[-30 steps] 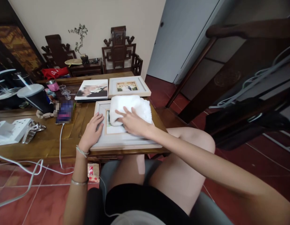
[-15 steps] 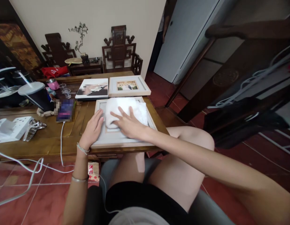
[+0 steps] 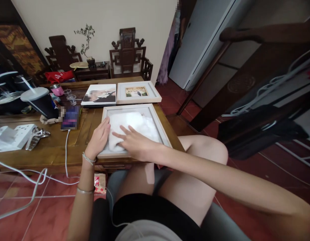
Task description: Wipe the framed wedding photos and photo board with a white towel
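A pale wooden picture frame (image 3: 163, 129) lies flat near the front edge of the brown table (image 3: 84, 147). Spread over its face is a white cloth (image 3: 134, 122), which hides most of what the frame holds. My right hand (image 3: 136, 142) rests flat on the cloth with its fingers apart, pressing on its near part. Along the frame's left side lies my left hand (image 3: 98, 137), palm down and fingers stretched out, touching the rim.
Behind lie a second framed picture (image 3: 155, 95) and a white photo panel (image 3: 98, 95). Leftward are a phone (image 3: 70, 118) on a white cable, a black cup with a straw (image 3: 40, 102) and a power strip (image 3: 21, 135). People stand by the door (image 3: 195, 53).
My right hand and the cloth have slid toward me and a little left across the frame. My left hand stays at the frame's side. More purple clothing shows at the doorway.
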`<action>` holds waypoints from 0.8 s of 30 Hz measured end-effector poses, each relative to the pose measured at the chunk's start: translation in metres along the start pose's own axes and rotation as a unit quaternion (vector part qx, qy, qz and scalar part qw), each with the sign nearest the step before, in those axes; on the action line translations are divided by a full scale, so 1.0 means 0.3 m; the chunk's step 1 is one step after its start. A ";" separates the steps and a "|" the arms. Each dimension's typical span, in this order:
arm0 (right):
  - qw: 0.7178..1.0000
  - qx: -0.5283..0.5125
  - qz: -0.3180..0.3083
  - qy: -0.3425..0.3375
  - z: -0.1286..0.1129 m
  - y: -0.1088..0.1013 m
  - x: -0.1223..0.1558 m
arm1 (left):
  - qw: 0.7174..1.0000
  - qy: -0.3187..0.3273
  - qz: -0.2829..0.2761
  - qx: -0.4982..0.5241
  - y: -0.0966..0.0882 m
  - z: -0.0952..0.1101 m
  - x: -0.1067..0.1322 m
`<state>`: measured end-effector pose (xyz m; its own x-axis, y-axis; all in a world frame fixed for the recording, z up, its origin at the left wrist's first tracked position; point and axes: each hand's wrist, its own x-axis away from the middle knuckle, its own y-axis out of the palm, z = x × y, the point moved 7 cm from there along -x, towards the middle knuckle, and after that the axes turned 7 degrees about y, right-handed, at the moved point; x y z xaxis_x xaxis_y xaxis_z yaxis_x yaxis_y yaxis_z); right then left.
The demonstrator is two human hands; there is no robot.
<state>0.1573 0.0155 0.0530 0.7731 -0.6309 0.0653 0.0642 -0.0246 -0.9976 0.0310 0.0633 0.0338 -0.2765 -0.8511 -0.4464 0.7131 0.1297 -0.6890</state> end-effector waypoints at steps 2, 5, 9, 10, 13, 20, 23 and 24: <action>1.000 -0.013 -0.015 -0.002 0.002 -0.020 0.085 | 1.000 0.009 -0.015 -0.019 0.008 -0.004 -0.002; 0.998 -0.021 -0.052 0.024 0.050 -0.049 0.181 | 0.998 0.028 -0.033 -0.050 0.020 -0.015 -0.005; 0.995 -0.027 -0.074 0.055 0.088 -0.065 0.210 | 0.996 0.047 -0.037 -0.071 0.028 -0.029 -0.008; 0.996 -0.031 -0.067 0.051 0.078 -0.066 0.196 | 0.996 0.047 -0.036 -0.073 0.028 -0.030 -0.008; 0.998 -0.036 -0.048 0.028 0.013 -0.058 0.121 | 0.996 0.039 -0.038 -0.074 0.024 -0.026 -0.007; 0.998 -0.020 -0.019 0.053 -0.055 -0.038 0.081 | 0.997 0.034 -0.042 -0.052 0.013 -0.015 -0.005; 0.996 -0.026 -0.002 0.087 0.011 -0.041 0.184 | 0.997 0.034 -0.033 -0.061 0.013 -0.027 -0.005; 0.995 -0.024 0.000 0.102 0.038 -0.044 0.221 | 0.997 0.036 -0.033 -0.064 0.015 -0.030 -0.005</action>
<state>0.2150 -0.0173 0.0706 0.6292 -0.7746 0.0638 0.0301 -0.0577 -0.9979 0.0288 0.0698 0.0261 -0.3689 -0.8212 -0.4353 0.6056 0.1429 -0.7828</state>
